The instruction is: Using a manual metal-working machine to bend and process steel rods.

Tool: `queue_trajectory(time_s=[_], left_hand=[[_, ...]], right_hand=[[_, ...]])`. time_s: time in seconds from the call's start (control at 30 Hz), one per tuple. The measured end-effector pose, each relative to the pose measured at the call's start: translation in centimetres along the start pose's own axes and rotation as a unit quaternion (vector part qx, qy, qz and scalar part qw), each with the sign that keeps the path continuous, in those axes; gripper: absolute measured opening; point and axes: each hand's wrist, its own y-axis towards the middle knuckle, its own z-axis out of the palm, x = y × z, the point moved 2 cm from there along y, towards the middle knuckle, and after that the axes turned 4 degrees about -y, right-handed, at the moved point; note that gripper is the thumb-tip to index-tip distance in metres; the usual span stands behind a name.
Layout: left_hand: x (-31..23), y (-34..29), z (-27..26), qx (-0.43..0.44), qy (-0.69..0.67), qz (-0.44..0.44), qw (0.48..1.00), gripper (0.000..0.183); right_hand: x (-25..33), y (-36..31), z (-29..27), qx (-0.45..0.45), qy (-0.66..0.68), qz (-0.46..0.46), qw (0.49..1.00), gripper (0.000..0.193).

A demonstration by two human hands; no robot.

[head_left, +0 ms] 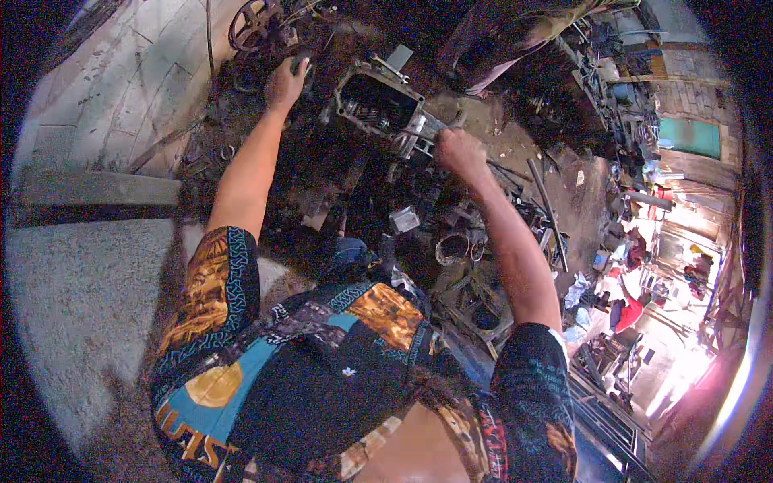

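An open metal housing [345, 84], like a gearbox case with gear parts inside, stands ahead of me. Left of it, my left hand [283, 87] is closed on a small dark rounded thing [301, 64] whose kind I cannot make out. My right hand [462, 153] makes a fist at the housing's right end, beside a light metal bracket [420, 137]. Some thin bar may run from this fist toward the housing, but shadow and the fingers hide what it grips.
A spoked wheel [251, 26] is at the far left. Below the housing lie a pale clear container [404, 219], a metal ring [452, 249] and a greasy frame [475, 310]. A long bar [547, 213] lies to the right. Farther off is a person in red [627, 312].
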Motion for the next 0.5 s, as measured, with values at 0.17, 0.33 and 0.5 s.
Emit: queue_trajectory(time_s=[0.17,0.33,0.5], left_hand=[[0.7,0.3,0.7,0.026,0.022,-0.021,0.999,0.06],[1.2,0.7,2.3,0.012,0.031,0.01,0.999,0.06],[5.1,1.0,2.9,-0.031,0.03,0.111,0.993,0.06]], right_hand=[[1.7,3.0,-2.5,0.126,-0.017,0.003,0.992,0.027],[1.1,4.3,-1.6,0.132,0.029,0.064,0.989,0.031],[0.0,5.2,-0.6,0.168,0.048,0.041,0.984,0.033]])
